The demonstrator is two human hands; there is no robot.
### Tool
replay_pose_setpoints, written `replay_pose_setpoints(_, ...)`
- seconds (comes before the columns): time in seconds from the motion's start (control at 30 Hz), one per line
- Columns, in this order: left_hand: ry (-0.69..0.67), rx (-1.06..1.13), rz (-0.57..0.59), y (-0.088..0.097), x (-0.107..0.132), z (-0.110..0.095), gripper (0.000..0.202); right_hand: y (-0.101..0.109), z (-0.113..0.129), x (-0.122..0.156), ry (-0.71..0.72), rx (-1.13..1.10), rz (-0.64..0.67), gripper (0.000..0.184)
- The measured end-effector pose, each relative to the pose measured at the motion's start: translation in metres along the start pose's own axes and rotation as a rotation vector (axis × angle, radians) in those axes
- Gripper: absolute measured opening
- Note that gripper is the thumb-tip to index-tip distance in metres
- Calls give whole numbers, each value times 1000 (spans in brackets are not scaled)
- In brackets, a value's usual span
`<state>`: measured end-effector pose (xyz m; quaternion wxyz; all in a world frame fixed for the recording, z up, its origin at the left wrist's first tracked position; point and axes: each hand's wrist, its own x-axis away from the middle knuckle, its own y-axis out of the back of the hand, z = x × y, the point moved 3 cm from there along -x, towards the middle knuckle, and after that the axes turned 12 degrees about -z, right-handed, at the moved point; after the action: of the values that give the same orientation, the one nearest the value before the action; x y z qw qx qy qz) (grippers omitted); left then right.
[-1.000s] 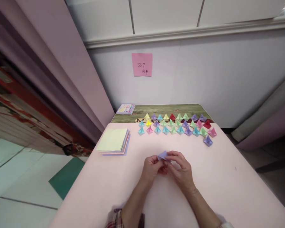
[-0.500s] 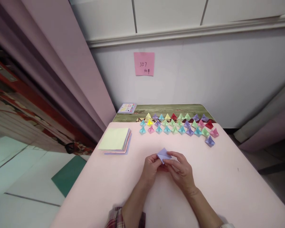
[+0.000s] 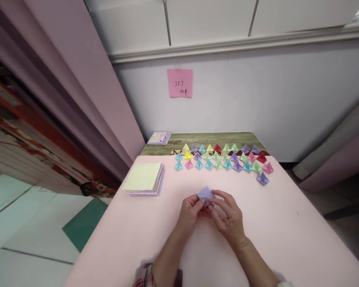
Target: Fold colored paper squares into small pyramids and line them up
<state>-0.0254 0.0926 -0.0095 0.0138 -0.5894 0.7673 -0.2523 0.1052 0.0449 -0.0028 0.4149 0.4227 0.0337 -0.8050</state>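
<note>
A small piece of folded purple paper [image 3: 206, 193] is held between both hands over the pink tabletop [image 3: 155, 235]. My left hand [image 3: 190, 211] pinches its left and lower edge, thumb on top. My right hand [image 3: 229, 215] grips the right corner, with the index finger lying along the edge and the other fingers close to the lower part. Beyond the hands stand several rows of folded paper boats [image 3: 218, 164] in blue, green, purple, yellow, pink and red. One purple boat [image 3: 262, 178] sits nearer, at the right end.
On the left lies a stack of coloured paper sheets [image 3: 143, 177], a pale yellow one on top. A packet with a printed cover [image 3: 159, 138] rests at the back left corner. A pink note [image 3: 180, 83] sticks to the wall. Curtains [image 3: 113, 87] hang at the left.
My left thumb has moved up onto the purple paper, and the right fingers have shifted slightly along its lower edge. The view has tilted a little.
</note>
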Motion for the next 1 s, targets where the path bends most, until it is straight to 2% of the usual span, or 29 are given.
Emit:
replay_pose_setpoints(0.1,-15,-57,-3,-1,-1,2,28,-1,-5,0,-38,37,-9,28)
replay_pose_setpoints(0.23,-46,-126,-9,0,-4,4,29,-6,-17,3,-106,68,76,31)
replay_pose_setpoints(0.43,-101,-194,8,3,-7,10,29,-11,-27,6,-179,-5,129,24)
replay_pose_setpoints(0.63,-72,-136,-134,7,-14,20,43,-13,-28,7,-299,-98,159,20)
replay_pose_setpoints(0.7,-103,-171,-151,8,-14,18,43,-13,-26,6,-337,-122,172,19)
replay_pose_setpoints(0.87,-272,-316,-134,10,-9,2,27,-13,-25,6,-400,-138,151,19)
replay_pose_setpoints(1.0,-242,-310,-124,10,-9,-2,26,-14,-25,6,-381,-134,173,20)
